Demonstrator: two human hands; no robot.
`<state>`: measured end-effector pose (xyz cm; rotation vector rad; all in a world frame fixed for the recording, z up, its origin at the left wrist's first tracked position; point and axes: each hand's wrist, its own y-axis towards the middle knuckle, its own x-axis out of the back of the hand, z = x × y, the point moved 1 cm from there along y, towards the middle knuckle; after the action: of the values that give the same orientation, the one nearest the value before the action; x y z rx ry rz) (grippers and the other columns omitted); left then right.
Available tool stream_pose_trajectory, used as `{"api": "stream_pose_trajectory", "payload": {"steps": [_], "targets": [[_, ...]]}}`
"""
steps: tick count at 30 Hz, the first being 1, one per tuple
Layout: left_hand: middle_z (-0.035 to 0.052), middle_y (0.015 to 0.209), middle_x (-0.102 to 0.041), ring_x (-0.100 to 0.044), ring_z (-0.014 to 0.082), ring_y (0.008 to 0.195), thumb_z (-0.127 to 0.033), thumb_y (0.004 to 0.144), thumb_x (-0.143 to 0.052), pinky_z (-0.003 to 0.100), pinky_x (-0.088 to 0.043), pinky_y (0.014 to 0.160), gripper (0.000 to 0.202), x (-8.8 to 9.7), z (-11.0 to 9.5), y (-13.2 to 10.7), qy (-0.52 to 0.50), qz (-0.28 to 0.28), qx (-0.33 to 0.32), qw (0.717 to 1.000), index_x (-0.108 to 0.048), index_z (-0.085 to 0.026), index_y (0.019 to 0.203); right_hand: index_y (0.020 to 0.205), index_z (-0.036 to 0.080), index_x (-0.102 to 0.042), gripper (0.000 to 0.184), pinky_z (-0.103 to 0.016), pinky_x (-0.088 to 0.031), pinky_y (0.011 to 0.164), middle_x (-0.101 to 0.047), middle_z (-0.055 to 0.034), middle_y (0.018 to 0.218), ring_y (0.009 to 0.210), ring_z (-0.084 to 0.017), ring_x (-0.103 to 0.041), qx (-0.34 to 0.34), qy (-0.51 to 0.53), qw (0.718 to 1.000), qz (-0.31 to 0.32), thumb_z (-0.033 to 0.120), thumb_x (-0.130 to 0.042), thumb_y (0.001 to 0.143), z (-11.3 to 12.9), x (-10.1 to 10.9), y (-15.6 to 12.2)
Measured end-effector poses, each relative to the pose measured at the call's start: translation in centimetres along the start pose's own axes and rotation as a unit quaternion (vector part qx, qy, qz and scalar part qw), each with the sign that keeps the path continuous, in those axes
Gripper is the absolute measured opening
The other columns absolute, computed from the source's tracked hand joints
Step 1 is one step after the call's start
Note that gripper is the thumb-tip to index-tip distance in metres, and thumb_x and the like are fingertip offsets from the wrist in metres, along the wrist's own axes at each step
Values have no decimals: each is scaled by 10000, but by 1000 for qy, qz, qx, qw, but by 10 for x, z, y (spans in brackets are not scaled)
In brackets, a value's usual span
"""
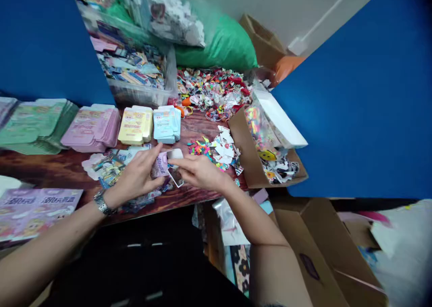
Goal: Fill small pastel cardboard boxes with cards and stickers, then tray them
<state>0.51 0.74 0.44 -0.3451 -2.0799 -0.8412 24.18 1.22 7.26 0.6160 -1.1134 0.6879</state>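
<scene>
1. A small purple box (159, 165) is sitting above the front of the wooden table (197, 130), its white flaps opening toward my right.
2. My left hand (139, 174) is gripping its side between thumb and fingers.
3. My right hand (200, 172) is reaching its fingers to the open end; I cannot tell whether they are pinching anything.
4. Loose blue packets (110, 169) are lying under and beside my left hand.
5. White cut-out pieces (224, 148) are lying in a pile beyond my right hand.
6. Blue (164, 123) and yellow stacks (133, 124) are standing behind.

Soft even light, slight blur, stretched edges, darkened right corners
</scene>
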Motion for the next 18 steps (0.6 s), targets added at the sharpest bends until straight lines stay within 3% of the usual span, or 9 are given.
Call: {"api": "stream_pose_trajectory", "payload": {"steps": [5, 11, 13, 15, 18], "targets": [[183, 1361, -587, -586, 342, 1190, -435, 965, -563, 451, -504, 1003, 828, -2, -5, -2, 25, 11, -3, 1000, -160, -169, 1637, 1380, 161, -604, 407, -249, -507, 789, -714, -78, 1003, 838, -157, -652, -29, -46, 997, 58, 127, -555, 977, 6, -1, 6], [183, 1377, -586, -573, 370, 1197, -405, 934, -569, 513, -489, 1028, 716, -4, -11, -1, 53, 30, 24, 998, -324, -170, 1565, 1293, 139, -657, 366, -284, -509, 787, -759, -118, 1089, 858, -200, -705, -90, -36, 985, 141, 106, -577, 938, 8, 5, 14], [187, 1370, -592, -578, 366, 1190, -416, 926, -577, 502, -493, 1021, 708, -7, -9, -3, 42, 18, 44, 998, -353, -154, 1544, 1285, 140, -671, 348, -288, -513, 831, -770, -115, 1109, 915, -205, -720, -86, 10, 991, 107, 114, -580, 950, 5, 11, 10], [192, 1356, -602, -588, 361, 1183, -445, 913, -592, 489, -499, 1013, 717, -8, -7, -5, 25, -2, 64, 998, -378, -138, 1524, 1306, 145, -659, 333, -287, -517, 882, -769, -105, 1161, 982, -199, -724, -93, 71, 993, 14, 156, -575, 984, 3, 18, 5], [183, 1341, -615, -598, 349, 1195, -458, 903, -603, 468, -497, 1022, 713, -9, -7, -5, 6, -24, 81, 996, -401, -139, 1508, 1258, 175, -659, 267, -279, -520, 926, -759, -72, 1200, 1036, -179, -720, -130, 129, 973, -139, 219, -566, 1012, 5, 23, 1]]}}
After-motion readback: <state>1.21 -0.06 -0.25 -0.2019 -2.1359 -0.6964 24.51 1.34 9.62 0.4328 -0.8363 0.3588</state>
